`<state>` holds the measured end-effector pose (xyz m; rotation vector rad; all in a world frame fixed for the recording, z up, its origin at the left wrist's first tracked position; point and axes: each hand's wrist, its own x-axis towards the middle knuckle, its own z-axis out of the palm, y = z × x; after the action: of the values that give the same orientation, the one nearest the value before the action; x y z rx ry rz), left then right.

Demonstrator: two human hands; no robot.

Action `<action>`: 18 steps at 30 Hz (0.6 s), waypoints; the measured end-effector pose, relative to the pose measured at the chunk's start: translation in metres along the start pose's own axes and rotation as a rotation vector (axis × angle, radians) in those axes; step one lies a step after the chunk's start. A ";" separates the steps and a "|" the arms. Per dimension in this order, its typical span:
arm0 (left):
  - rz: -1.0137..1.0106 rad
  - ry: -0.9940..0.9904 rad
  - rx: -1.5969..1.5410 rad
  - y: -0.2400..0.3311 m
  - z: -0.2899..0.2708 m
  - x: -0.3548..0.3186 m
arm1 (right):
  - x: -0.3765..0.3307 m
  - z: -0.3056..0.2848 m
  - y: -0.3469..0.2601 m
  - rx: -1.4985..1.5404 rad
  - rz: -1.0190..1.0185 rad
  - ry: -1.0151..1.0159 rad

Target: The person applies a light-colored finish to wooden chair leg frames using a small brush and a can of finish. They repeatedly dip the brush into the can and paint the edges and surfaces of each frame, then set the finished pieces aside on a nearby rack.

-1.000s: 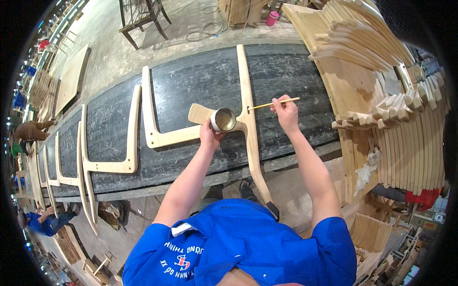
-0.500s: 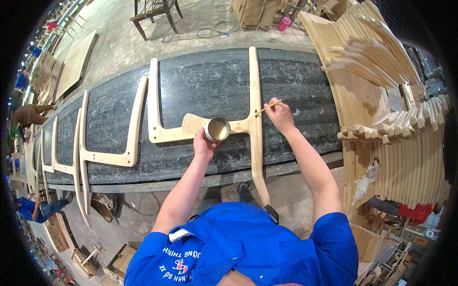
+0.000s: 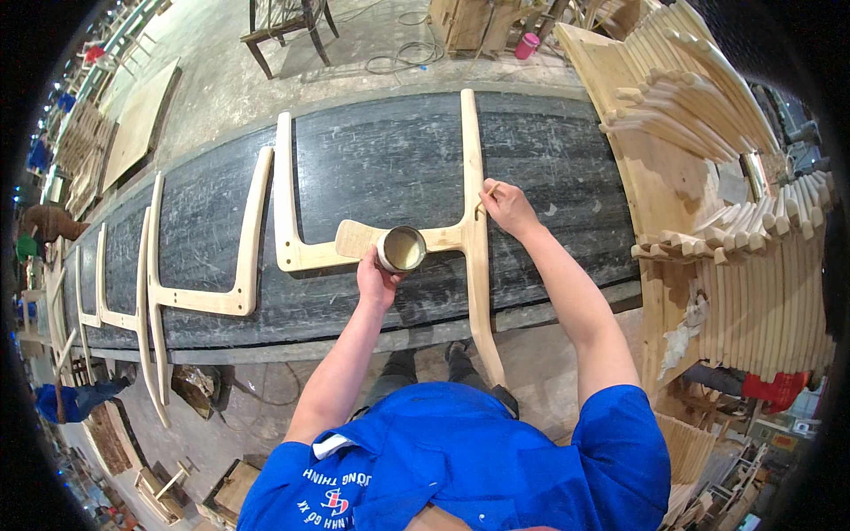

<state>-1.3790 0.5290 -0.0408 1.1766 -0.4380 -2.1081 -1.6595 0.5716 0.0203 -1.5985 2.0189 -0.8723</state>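
My left hand (image 3: 379, 281) grips a round open can (image 3: 405, 249) with a pale cream substance inside, held over the crossbar of a light wooden chair-side frame (image 3: 328, 257). Beside the can is a flat, rounded wooden piece (image 3: 355, 238); whether it is held or part of the frame, I cannot tell. My right hand (image 3: 511, 211) is closed on a thin wooden stick (image 3: 492, 188). The stick's lower end is at the frame's long upright (image 3: 473, 159), near where the crossbar joins it. That upright extends past the table's near edge toward me.
More wooden frames (image 3: 204, 299) lie leftward along the dark, scuffed table (image 3: 381, 159). At the right, curved wooden parts (image 3: 691, 106) are stacked on a wooden board (image 3: 624, 106). A dark chair (image 3: 288, 31) stands on the floor beyond, near a coiled cable (image 3: 407, 60). Other people are at the far left.
My right hand has shifted slightly left, and the stick stands more upright at the frame's joint. My left hand keeps the can in nearly the same place.
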 end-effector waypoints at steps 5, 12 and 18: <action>0.026 -0.082 -0.028 0.001 -0.021 0.006 | -0.004 0.003 -0.011 0.071 0.108 -0.079; 0.002 0.024 -0.059 -0.004 -0.004 -0.001 | 0.008 -0.013 0.002 -0.201 0.037 0.032; 0.008 -0.064 -0.021 -0.010 -0.017 -0.003 | 0.020 -0.027 0.000 -0.080 -0.243 -0.265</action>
<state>-1.3674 0.5385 -0.0534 1.0964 -0.4480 -2.1431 -1.6829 0.5585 0.0407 -1.9212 1.7216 -0.6269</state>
